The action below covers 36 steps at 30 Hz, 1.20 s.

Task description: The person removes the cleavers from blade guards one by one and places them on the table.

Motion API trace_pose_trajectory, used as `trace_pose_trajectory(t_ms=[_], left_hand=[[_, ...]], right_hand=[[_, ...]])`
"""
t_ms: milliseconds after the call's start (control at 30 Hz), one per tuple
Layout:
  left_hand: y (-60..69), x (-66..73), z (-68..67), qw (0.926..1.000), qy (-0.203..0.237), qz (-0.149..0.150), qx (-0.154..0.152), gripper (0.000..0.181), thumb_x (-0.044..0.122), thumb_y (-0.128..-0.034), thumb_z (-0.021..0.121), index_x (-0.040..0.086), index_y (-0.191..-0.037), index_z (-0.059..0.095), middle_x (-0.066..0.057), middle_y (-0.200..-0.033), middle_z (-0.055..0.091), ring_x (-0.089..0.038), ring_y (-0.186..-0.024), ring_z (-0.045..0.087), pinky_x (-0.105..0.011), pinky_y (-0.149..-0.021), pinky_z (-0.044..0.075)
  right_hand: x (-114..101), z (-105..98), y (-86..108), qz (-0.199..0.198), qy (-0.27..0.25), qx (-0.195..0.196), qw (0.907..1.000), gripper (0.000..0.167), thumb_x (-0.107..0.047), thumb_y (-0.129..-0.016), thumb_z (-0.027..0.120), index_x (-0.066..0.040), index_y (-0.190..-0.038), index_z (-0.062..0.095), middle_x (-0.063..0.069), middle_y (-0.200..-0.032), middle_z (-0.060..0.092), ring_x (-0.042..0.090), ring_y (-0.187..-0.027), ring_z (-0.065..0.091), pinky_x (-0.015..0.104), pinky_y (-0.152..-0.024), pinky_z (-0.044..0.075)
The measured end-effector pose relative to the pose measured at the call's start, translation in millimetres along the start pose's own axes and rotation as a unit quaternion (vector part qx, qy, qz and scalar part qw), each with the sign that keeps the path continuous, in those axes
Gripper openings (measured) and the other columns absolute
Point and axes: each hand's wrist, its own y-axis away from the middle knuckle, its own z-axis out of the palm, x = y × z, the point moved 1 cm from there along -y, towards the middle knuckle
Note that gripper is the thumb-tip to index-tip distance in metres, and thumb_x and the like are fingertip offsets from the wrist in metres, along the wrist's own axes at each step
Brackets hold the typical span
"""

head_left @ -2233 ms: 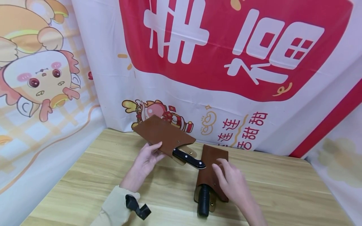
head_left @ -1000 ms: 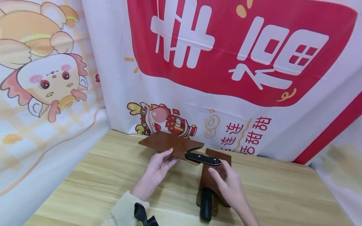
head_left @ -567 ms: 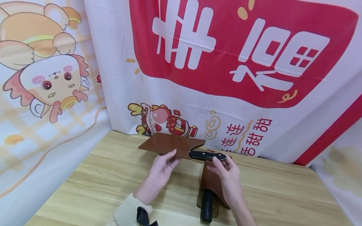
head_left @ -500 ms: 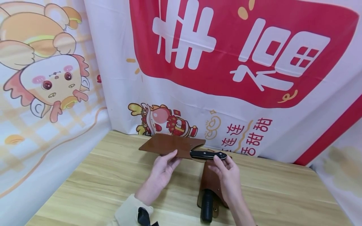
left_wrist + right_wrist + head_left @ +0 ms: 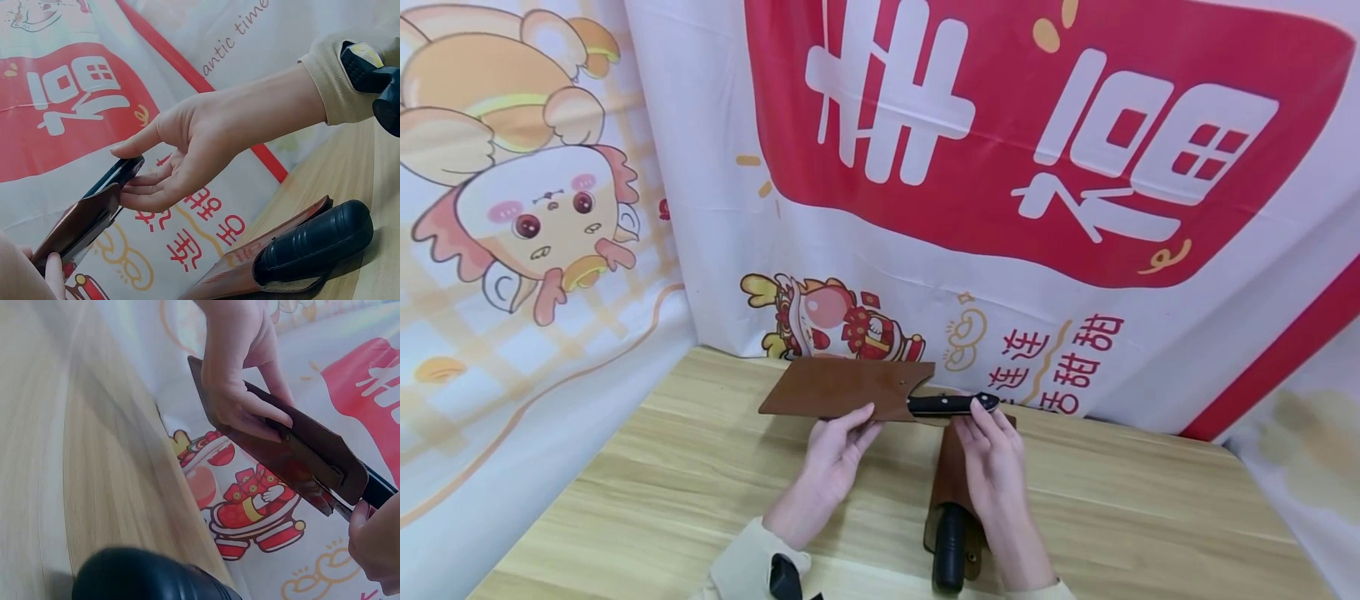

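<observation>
A brown leather sheath is held above the table, tilted, with a riveted black knife handle sticking out of its right end. The knife's blade is hidden inside; the wide sheath suggests a cleaver. My left hand pinches the sheath's lower edge, thumb on the front and fingers behind. At the handle's end, my right hand pinches with thumb and fingers. Under that hand lies a second brown sheath holding a knife with a ribbed black handle. The left wrist view shows the right hand on the first handle.
Both knives are over a light wood-grain table. Behind it hangs a white cloth with a large red panel and printed figures. Another printed cloth closes off the left side.
My right hand has left its place over the lying sheath and taken hold of the raised knife's handle. The raised sheath has swung closer to level. The head view has shifted slightly.
</observation>
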Motion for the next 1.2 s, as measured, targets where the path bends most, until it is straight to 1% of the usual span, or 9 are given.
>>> trace_pose_trajectory(t_ms=[100, 300, 500, 633, 767, 867, 1000, 1100, 1200], left_hand=[[0.1, -0.2, -0.5, 1.0000, 0.002, 0.002, -0.002, 0.034, -0.013, -0.0977, 0.058, -0.008, -0.129, 0.047, -0.012, -0.105, 0.067, -0.015, -0.091, 0.071, -0.032, -0.092, 0.058], [0.6, 0.0, -0.1, 1.0000, 0.002, 0.001, -0.002, 0.034, -0.013, -0.0973, 0.059, -0.008, -0.129, 0.047, -0.012, -0.105, 0.066, -0.016, -0.092, 0.070, -0.033, -0.095, 0.057], [-0.3, 2.0, 1.1, 0.9999, 0.003, 0.009, -0.004, 0.044, -0.009, -0.0997, 0.059, -0.004, -0.138, 0.038, -0.016, -0.123, 0.057, -0.018, -0.103, 0.067, -0.033, -0.099, 0.054], [-1.1, 3.5, 0.4, 0.9999, 0.006, 0.015, -0.003, 0.052, -0.007, -0.1014, 0.057, -0.005, -0.146, 0.031, -0.020, -0.137, 0.051, -0.018, -0.108, 0.066, -0.033, -0.100, 0.054], [-2.2, 5.3, -0.7, 0.9998, 0.011, 0.018, 0.005, 0.053, -0.006, -0.1024, 0.057, -0.007, -0.149, 0.031, -0.022, -0.143, 0.049, -0.019, -0.111, 0.067, -0.032, -0.099, 0.054], [-3.4, 7.1, -1.1, 0.9997, 0.010, 0.021, 0.010, 0.049, -0.005, -0.1026, 0.058, -0.007, -0.146, 0.035, -0.021, -0.141, 0.051, -0.019, -0.110, 0.067, -0.033, -0.099, 0.054], [-4.0, 9.7, -1.1, 0.9996, 0.005, 0.025, 0.013, 0.039, -0.005, -0.1024, 0.058, -0.004, -0.138, 0.041, -0.017, -0.131, 0.056, -0.017, -0.106, 0.068, -0.032, -0.099, 0.054], [-4.2, 11.9, -1.4, 0.9995, 0.004, 0.028, 0.014, 0.033, -0.005, -0.1024, 0.057, -0.002, -0.132, 0.043, -0.013, -0.124, 0.058, -0.016, -0.102, 0.068, -0.032, -0.099, 0.054], [-5.0, 14.6, -2.2, 0.9994, 0.009, 0.032, 0.012, 0.030, -0.005, -0.1024, 0.058, 0.000, -0.129, 0.044, -0.009, -0.116, 0.062, -0.014, -0.099, 0.068, -0.031, -0.098, 0.055]], right_hand=[[2, 0, -1.6, 0.000, -0.019, -0.001, 0.9998, 0.010, -0.001, -0.102, 0.063, -0.002, -0.111, 0.069, 0.013, -0.112, 0.071, 0.021, -0.112, 0.069, 0.031, -0.099, 0.054], [4, -2, -2.4, -0.011, -0.031, 0.013, 0.9994, 0.009, 0.002, -0.101, 0.062, -0.001, -0.107, 0.068, 0.012, -0.107, 0.069, 0.020, -0.106, 0.070, 0.032, -0.094, 0.057], [5, 0, -1.2, -0.010, -0.037, 0.023, 0.9990, 0.007, 0.004, -0.100, 0.063, 0.001, -0.107, 0.064, 0.011, -0.108, 0.066, 0.019, -0.103, 0.071, 0.033, -0.091, 0.058], [8, -1, -1.7, -0.009, -0.041, 0.025, 0.9988, 0.006, 0.005, -0.100, 0.062, 0.001, -0.103, 0.064, 0.011, -0.103, 0.067, 0.018, -0.097, 0.071, 0.033, -0.090, 0.058], [11, -1, -2.5, -0.009, -0.044, 0.029, 0.9986, 0.006, 0.006, -0.100, 0.063, 0.000, -0.100, 0.064, 0.011, -0.101, 0.068, 0.018, -0.092, 0.071, 0.034, -0.089, 0.059], [12, -2, -3.3, -0.010, -0.046, 0.027, 0.9985, 0.005, 0.005, -0.099, 0.064, 0.000, -0.102, 0.063, 0.011, -0.101, 0.067, 0.018, -0.091, 0.071, 0.035, -0.089, 0.059], [10, -2, -4.2, -0.010, -0.055, 0.024, 0.9982, 0.007, 0.004, -0.099, 0.064, 0.000, -0.104, 0.061, 0.010, -0.102, 0.068, 0.019, -0.093, 0.071, 0.036, -0.091, 0.059], [8, -3, -5.6, -0.014, -0.066, 0.024, 0.9974, 0.005, 0.005, -0.099, 0.064, 0.001, -0.100, 0.061, 0.010, -0.098, 0.068, 0.020, -0.090, 0.071, 0.036, -0.090, 0.059], [6, -6, -8.0, -0.017, -0.080, 0.027, 0.9963, 0.008, 0.006, -0.100, 0.061, 0.001, -0.095, 0.060, 0.011, -0.095, 0.067, 0.021, -0.086, 0.071, 0.037, -0.088, 0.060]])
